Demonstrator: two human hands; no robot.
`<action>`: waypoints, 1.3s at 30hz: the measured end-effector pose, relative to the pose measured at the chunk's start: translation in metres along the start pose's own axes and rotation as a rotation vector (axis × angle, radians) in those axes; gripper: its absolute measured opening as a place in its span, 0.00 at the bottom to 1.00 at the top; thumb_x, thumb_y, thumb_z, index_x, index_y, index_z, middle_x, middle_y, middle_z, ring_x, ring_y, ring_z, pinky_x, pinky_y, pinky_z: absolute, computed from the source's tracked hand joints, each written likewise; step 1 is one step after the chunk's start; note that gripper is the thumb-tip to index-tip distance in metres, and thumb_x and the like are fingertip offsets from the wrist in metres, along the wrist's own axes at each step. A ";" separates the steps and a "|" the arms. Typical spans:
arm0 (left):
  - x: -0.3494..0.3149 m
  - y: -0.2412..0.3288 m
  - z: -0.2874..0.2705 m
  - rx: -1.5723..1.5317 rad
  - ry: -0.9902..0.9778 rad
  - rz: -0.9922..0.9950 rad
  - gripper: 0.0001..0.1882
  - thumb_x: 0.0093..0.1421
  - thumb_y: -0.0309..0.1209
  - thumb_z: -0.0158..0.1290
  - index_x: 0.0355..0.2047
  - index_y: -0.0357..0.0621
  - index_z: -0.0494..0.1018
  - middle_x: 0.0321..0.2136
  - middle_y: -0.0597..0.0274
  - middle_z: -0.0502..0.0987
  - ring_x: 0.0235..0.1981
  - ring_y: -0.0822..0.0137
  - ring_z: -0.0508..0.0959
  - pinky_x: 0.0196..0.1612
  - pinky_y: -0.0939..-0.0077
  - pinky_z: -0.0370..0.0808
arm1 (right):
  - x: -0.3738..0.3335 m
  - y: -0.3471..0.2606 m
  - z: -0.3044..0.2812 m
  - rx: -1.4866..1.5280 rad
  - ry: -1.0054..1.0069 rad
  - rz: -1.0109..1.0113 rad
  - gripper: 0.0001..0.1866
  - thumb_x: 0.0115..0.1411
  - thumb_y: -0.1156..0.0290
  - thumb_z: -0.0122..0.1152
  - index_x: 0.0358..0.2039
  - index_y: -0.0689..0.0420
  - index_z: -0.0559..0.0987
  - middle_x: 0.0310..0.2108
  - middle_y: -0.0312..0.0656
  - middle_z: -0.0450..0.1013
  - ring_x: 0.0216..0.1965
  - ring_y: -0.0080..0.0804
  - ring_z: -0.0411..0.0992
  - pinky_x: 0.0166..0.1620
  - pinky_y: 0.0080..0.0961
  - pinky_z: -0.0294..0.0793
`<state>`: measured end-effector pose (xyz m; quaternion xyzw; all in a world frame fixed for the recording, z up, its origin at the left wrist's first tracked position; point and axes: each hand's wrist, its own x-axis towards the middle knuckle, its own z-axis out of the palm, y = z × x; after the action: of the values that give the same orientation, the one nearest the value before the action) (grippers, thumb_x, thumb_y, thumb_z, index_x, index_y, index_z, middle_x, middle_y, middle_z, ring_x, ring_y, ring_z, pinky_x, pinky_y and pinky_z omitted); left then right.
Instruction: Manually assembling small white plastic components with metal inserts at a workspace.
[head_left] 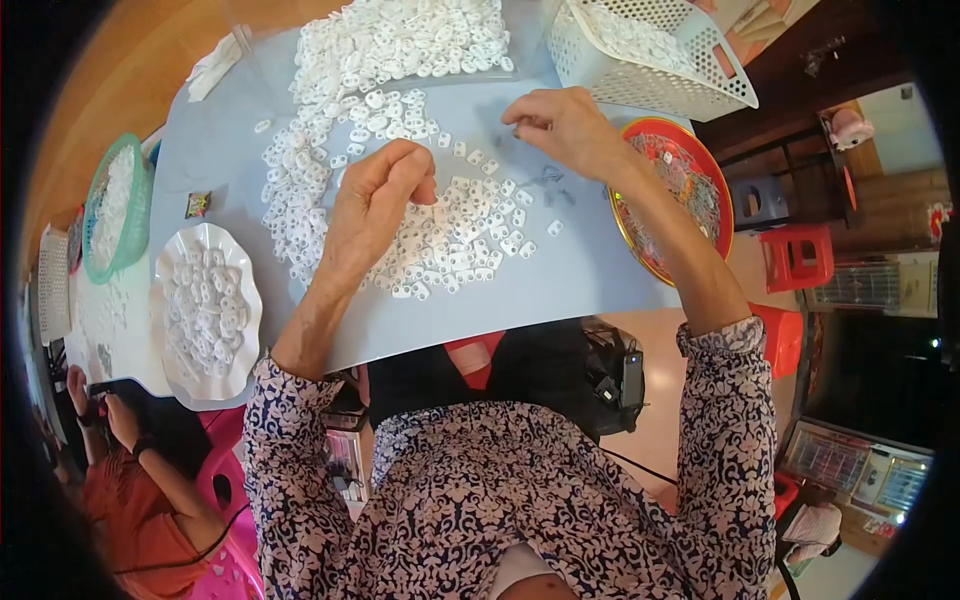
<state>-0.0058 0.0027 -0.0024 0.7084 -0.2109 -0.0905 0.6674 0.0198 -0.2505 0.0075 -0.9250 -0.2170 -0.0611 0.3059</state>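
My left hand (382, 195) is closed, fingers curled in over a heap of small white plastic pieces (450, 235) with holes in them. Whatever it may hold is hidden by the fingers. To its right, my right hand (565, 125) hovers above the table, thumb and fingers drawn together; a tiny dark spot shows at the fingertips, too small to name. Just below that hand, a few thin metal bits (550, 175) lie on the grey-blue tabletop (590, 260). Beside my right forearm stands a red bowl (722, 190) full of thin metal pieces.
A large pile of white pieces (400, 40) lies at the back, near a white perforated basket (650, 75). At left are a scalloped white dish (252, 300), a green basket (140, 215) and a small wrapped packet (198, 205). Another person (140, 500) sits at lower left.
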 end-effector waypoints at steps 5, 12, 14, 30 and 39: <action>0.000 -0.005 0.001 -0.014 -0.010 -0.027 0.13 0.64 0.34 0.44 0.28 0.36 0.70 0.19 0.68 0.70 0.24 0.78 0.69 0.30 0.83 0.67 | 0.010 0.006 0.013 -0.176 -0.047 -0.247 0.07 0.50 0.78 0.57 0.31 0.62 0.77 0.22 0.45 0.72 0.23 0.43 0.70 0.30 0.31 0.71; -0.002 -0.011 0.003 0.020 0.015 -0.050 0.12 0.62 0.33 0.45 0.30 0.36 0.72 0.19 0.68 0.72 0.22 0.80 0.67 0.26 0.84 0.64 | 0.008 -0.017 0.010 -0.003 -0.115 0.089 0.05 0.49 0.77 0.57 0.28 0.63 0.76 0.20 0.42 0.71 0.21 0.33 0.71 0.27 0.26 0.70; -0.001 -0.013 0.004 0.040 0.029 -0.046 0.12 0.62 0.33 0.45 0.31 0.37 0.72 0.19 0.68 0.72 0.21 0.80 0.66 0.25 0.84 0.63 | 0.005 -0.029 0.012 0.076 -0.108 0.071 0.04 0.49 0.78 0.58 0.27 0.64 0.75 0.20 0.42 0.71 0.21 0.31 0.71 0.26 0.25 0.70; 0.003 -0.012 -0.002 -0.161 0.005 -0.048 0.09 0.62 0.30 0.47 0.34 0.37 0.73 0.21 0.67 0.74 0.24 0.79 0.69 0.30 0.84 0.66 | 0.003 -0.071 0.027 0.347 -0.005 0.076 0.06 0.53 0.79 0.59 0.33 0.64 0.77 0.25 0.36 0.74 0.23 0.18 0.69 0.29 0.17 0.70; 0.001 -0.009 0.003 0.153 0.185 0.175 0.05 0.60 0.25 0.48 0.33 0.37 0.72 0.22 0.58 0.75 0.23 0.70 0.74 0.26 0.76 0.70 | 0.008 -0.076 0.035 0.791 -0.033 0.307 0.07 0.59 0.74 0.58 0.31 0.65 0.78 0.24 0.34 0.73 0.23 0.16 0.67 0.27 0.14 0.67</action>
<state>-0.0049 0.0000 -0.0113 0.7414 -0.2158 0.0502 0.6334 -0.0071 -0.1723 0.0217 -0.7589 -0.0883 0.0880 0.6392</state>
